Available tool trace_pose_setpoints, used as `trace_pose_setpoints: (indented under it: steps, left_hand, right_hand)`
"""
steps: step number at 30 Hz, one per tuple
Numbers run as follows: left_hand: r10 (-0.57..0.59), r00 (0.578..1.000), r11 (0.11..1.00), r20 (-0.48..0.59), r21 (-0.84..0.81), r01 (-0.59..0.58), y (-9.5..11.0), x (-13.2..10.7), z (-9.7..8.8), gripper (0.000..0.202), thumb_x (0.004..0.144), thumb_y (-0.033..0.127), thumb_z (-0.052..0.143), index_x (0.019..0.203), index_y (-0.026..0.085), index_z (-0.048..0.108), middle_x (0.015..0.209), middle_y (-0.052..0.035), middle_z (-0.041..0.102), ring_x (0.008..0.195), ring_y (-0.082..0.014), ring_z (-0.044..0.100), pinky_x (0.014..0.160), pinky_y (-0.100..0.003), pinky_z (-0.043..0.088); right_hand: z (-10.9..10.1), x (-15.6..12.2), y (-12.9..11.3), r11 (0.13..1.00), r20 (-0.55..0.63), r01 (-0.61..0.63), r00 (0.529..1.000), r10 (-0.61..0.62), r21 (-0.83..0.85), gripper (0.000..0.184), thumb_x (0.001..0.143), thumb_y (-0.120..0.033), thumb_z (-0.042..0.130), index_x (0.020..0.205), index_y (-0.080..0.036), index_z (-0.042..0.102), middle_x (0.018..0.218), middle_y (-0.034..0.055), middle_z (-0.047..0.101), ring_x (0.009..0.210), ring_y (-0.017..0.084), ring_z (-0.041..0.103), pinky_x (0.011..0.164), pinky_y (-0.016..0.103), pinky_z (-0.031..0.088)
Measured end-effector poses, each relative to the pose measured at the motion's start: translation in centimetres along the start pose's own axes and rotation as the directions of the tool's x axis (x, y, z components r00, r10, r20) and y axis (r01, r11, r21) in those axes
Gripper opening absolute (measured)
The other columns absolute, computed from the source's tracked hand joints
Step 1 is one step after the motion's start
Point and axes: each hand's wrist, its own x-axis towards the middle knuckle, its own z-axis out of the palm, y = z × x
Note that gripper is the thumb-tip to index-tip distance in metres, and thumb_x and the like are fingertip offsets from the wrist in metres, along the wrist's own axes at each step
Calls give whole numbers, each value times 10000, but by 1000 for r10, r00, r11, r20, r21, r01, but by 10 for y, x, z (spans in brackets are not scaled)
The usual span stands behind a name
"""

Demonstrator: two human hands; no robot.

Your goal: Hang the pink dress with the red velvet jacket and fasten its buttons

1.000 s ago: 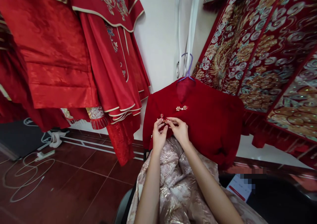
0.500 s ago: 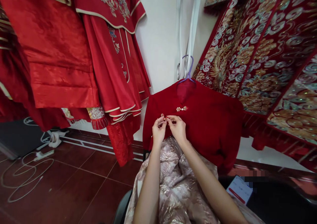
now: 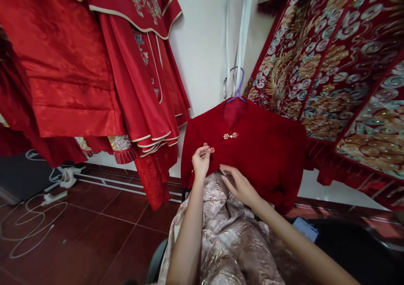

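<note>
A dark red jacket hangs in front of me on a purple hanger. My left hand pinches a beaded frog button on the jacket's front edge; the fingertips hide part of it. Higher up, near the neck, sits another beaded frog button, which neither hand touches. Below the jacket's front, my right hand is held with thumb and fingers apart and nothing in it. It is over the shiny pale pink fabric on my lap, close to the jacket's lower part.
Red garments with cream piping hang on the left. A heavily embroidered red garment hangs on the right. White cables and a power strip lie on the tiled floor. A phone rests at the lower right.
My right hand has let go of the frog button and moved down and right, its fingers spreading. My left hand stays at the button. The view has shifted slightly.
</note>
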Motion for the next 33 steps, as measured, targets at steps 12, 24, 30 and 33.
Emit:
trace_pose_setpoints:
  steps: [12,24,30,33]
  left_hand:
    - [-31,999,999,-21,-31,31,-3,-3,4,241,703,302,730,873,137,687,869,-81,720,760,-148,660,800,-306,528]
    - [-16,1000,999,-27,-44,14,6,-8,4,207,677,259,722,834,130,685,810,-71,719,756,-157,666,810,-323,526]
    - [-28,999,998,-23,-50,27,10,-8,1,169,633,209,721,768,114,685,765,-75,715,724,-167,668,805,-343,528]
    - [-36,999,997,21,-66,37,12,-8,-2,158,643,222,716,754,114,689,761,-76,719,736,-176,673,813,-352,527]
  right_hand:
    - [-137,-288,173,782,77,-413,862,501,-467,251,686,-500,501,640,-319,670,827,101,717,851,350,688,830,555,521]
    - [-92,-129,60,822,-122,-312,949,290,-477,388,871,-481,440,605,-228,566,530,30,558,486,169,546,530,278,389]
    - [-36,-38,-19,936,1,40,999,-42,-349,384,919,-339,447,563,-207,507,523,-1,461,508,122,439,551,249,362]
    - [-11,3,-34,975,-53,13,998,-26,-222,274,941,-328,407,789,-207,600,747,50,608,735,168,570,700,273,456]
